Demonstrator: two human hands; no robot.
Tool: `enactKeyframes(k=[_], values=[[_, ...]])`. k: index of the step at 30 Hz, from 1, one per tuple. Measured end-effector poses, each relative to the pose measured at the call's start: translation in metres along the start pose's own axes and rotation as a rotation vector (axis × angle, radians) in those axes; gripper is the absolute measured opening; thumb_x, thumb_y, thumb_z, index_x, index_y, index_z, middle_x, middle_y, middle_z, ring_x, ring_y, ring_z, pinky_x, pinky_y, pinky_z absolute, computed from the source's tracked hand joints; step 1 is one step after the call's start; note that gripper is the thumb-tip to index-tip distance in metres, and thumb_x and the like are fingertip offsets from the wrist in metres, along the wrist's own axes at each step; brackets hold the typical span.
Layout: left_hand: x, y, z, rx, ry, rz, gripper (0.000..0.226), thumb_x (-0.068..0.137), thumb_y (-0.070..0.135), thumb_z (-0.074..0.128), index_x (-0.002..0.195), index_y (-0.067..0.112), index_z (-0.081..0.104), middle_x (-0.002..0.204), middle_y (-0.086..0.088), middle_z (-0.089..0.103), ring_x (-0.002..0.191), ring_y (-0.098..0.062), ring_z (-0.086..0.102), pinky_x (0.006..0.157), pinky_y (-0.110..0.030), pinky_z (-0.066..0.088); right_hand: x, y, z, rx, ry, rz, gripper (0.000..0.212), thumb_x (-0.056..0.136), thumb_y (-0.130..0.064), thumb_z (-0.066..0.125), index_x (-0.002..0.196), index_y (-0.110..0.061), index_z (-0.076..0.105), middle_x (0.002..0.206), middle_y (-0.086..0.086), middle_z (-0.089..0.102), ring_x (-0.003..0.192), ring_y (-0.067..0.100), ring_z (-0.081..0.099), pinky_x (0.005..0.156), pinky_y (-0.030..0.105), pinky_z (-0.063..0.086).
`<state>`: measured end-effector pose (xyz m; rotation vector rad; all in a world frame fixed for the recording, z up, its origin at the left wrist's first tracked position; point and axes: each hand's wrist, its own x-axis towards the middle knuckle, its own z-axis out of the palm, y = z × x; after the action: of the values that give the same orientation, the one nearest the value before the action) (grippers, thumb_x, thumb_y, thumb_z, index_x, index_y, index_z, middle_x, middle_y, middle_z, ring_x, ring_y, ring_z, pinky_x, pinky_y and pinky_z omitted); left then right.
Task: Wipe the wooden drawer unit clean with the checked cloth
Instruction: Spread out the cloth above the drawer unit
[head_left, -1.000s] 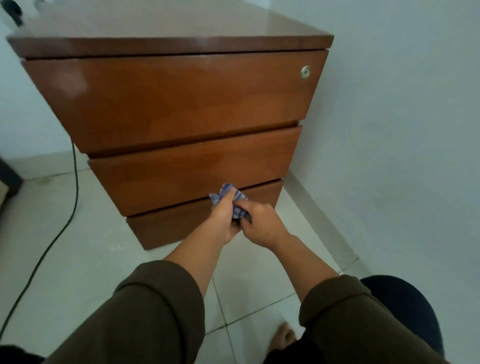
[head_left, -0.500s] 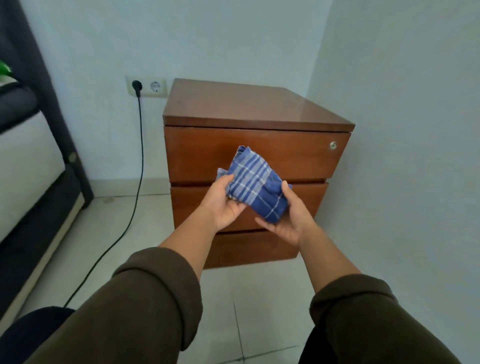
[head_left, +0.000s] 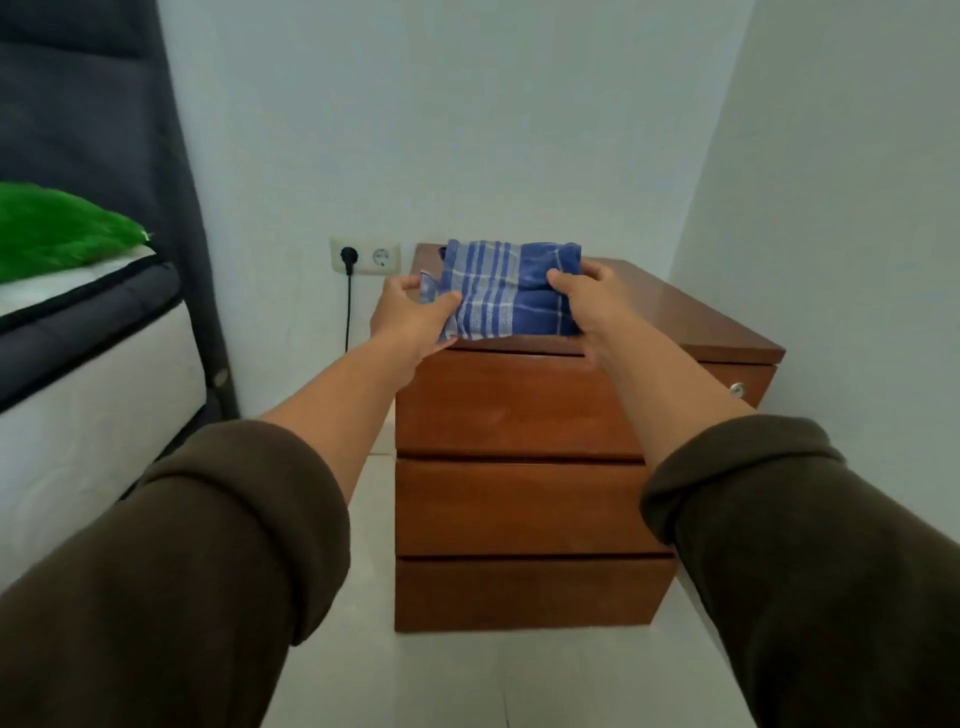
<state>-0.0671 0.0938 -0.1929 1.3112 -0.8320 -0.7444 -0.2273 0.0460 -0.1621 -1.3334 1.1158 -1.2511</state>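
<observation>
The wooden drawer unit (head_left: 519, 405) stands in the room's corner, with three drawer fronts and a small lock at the top right. A folded blue and white checked cloth (head_left: 511, 291) is held over the front part of the unit's top. My left hand (head_left: 410, 317) grips the cloth's left edge. My right hand (head_left: 592, 301) grips its right edge. I cannot tell whether the cloth touches the top. Both arms reach forward in dark brown sleeves.
A wall socket (head_left: 365, 255) with a black plug and cable hangs left of the unit. A bed (head_left: 88, 338) with a dark frame and a green pillow (head_left: 57, 228) fills the left side. White walls close in behind and on the right. Pale floor tiles lie below.
Both hands rose with the cloth from the bottom drawer front up to the unit's top. The cloth went from bunched to spread between the hands. The view pulled back and upward.
</observation>
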Motion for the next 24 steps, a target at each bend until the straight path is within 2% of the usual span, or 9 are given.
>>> enactKeyframes(k=[3,5,7,11,13,15,18,21,24], values=[[0.023,0.008,-0.006,0.381,0.061,0.168,0.047,0.087,0.028,0.065,0.127,0.027,0.039,0.108,-0.001,0.05,0.087,-0.022,0.061,0.071,-0.03,0.053,0.023,-0.005,0.012,-0.142,-0.018,-0.052,0.053,0.095,-0.02,0.056,0.141,-0.014,0.031,0.143,0.013,0.043,0.122,0.03,0.052,0.1,0.04,0.047],[0.038,0.01,-0.005,0.493,0.05,0.233,0.046,0.089,0.025,0.062,0.128,0.027,0.038,0.102,-0.003,0.048,0.069,-0.014,0.055,0.056,-0.023,0.046,0.038,-0.001,0.017,-0.241,-0.01,-0.082,0.054,0.095,-0.018,0.055,0.142,-0.014,0.029,0.144,0.013,0.041,0.123,0.029,0.049,0.092,0.033,0.045],[0.054,0.007,-0.002,0.581,0.032,0.275,0.045,0.091,0.023,0.059,0.13,0.027,0.039,0.101,-0.004,0.046,0.062,-0.009,0.048,0.052,-0.019,0.041,0.052,0.005,0.023,-0.296,-0.001,-0.098,0.053,0.095,-0.018,0.055,0.142,-0.015,0.03,0.144,0.013,0.042,0.122,0.029,0.05,0.087,0.031,0.043],[0.076,-0.006,0.004,0.761,0.036,0.272,0.041,0.088,0.023,0.057,0.128,0.024,0.046,0.11,-0.006,0.052,0.093,-0.024,0.057,0.075,-0.027,0.046,0.074,0.023,0.032,-0.484,0.051,-0.148,0.049,0.095,-0.02,0.056,0.14,-0.018,0.038,0.142,0.01,0.045,0.12,0.028,0.052,0.087,0.03,0.044],[0.086,-0.01,0.005,0.932,0.096,0.272,0.045,0.087,0.029,0.056,0.131,0.029,0.047,0.136,-0.007,0.043,0.122,-0.027,0.046,0.094,-0.038,0.044,0.081,0.031,0.036,-0.689,0.105,-0.254,0.046,0.095,-0.023,0.055,0.139,-0.02,0.042,0.142,0.009,0.045,0.124,0.028,0.049,0.093,0.032,0.044],[0.093,-0.011,0.005,1.104,0.027,0.301,0.046,0.091,0.037,0.047,0.137,0.035,0.044,0.155,0.001,0.023,0.14,-0.026,0.027,0.108,-0.05,0.029,0.086,0.036,0.04,-0.878,0.082,-0.372,0.043,0.096,-0.027,0.049,0.138,-0.024,0.046,0.144,0.005,0.045,0.13,0.026,0.045,0.104,0.038,0.041],[0.104,-0.018,0.006,1.251,-0.219,0.24,0.048,0.099,0.04,0.023,0.144,0.033,0.034,0.157,0.004,0.023,0.142,-0.028,0.023,0.113,-0.054,0.022,0.09,0.039,0.044,-1.087,-0.049,-0.345,0.044,0.099,-0.033,0.036,0.141,-0.027,0.043,0.155,-0.003,0.032,0.142,0.024,0.03,0.112,0.043,0.032],[0.108,-0.024,0.005,1.253,-0.235,0.199,0.05,0.099,0.042,0.018,0.146,0.032,0.03,0.156,0.0,0.028,0.14,-0.03,0.029,0.113,-0.052,0.025,0.09,0.039,0.044,-1.177,-0.107,-0.289,0.046,0.101,-0.034,0.026,0.145,-0.028,0.037,0.158,-0.005,0.024,0.147,0.024,0.016,0.115,0.047,0.024],[0.095,-0.019,0.007,1.201,-0.199,0.162,0.047,0.098,0.039,0.024,0.143,0.032,0.039,0.152,-0.001,0.035,0.137,-0.031,0.032,0.111,-0.052,0.027,0.085,0.038,0.042,-1.2,-0.141,-0.26,0.047,0.102,-0.035,0.023,0.148,-0.027,0.031,0.159,-0.004,0.018,0.148,0.024,0.008,0.116,0.053,0.018]])
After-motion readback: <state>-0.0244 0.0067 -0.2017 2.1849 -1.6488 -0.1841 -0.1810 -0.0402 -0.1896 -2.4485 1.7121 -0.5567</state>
